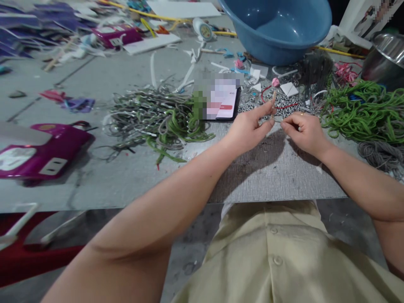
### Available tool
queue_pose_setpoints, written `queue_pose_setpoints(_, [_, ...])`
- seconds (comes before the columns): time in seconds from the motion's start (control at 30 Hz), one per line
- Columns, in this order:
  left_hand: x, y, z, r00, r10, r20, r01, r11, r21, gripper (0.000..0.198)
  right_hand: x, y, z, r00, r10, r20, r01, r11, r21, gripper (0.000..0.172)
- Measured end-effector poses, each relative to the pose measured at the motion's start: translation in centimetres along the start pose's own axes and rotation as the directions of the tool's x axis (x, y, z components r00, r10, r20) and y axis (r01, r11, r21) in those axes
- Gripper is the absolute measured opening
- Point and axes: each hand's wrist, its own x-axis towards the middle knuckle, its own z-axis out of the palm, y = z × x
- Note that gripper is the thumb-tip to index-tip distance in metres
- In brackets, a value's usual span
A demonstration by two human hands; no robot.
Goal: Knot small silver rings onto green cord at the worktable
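Note:
My left hand (252,126) and my right hand (304,129) are close together over the table, a small gap between their fingertips. Thumb and fingers are pinched on each. A thin cord (277,121) seems to run across the gap, though it is too fine to make out well. My left index finger points upward. Small shiny metal beads (285,110) lie scattered just beyond the fingers, with a red cord (288,105) among them. Left of my left hand lies a phone (225,103) with a lit screen.
A pile of grey and green cords (164,118) lies left of the phone. More green cords (366,109) lie at the right, above a grey cord bundle (380,155). A blue basin (280,38) and a metal bowl (386,59) stand behind. Purple machine (63,147) sits at left.

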Motion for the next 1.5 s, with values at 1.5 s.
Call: queue_pose_setpoints(1.5, [0.2, 0.3, 0.3, 0.984, 0.094, 0.153, -0.002, 0.858, -0.514, 0.045, 0.1, 0.1, 0.9, 0.969, 0.205, 0.136, -0.246, 0.812, 0.529, 0.032])
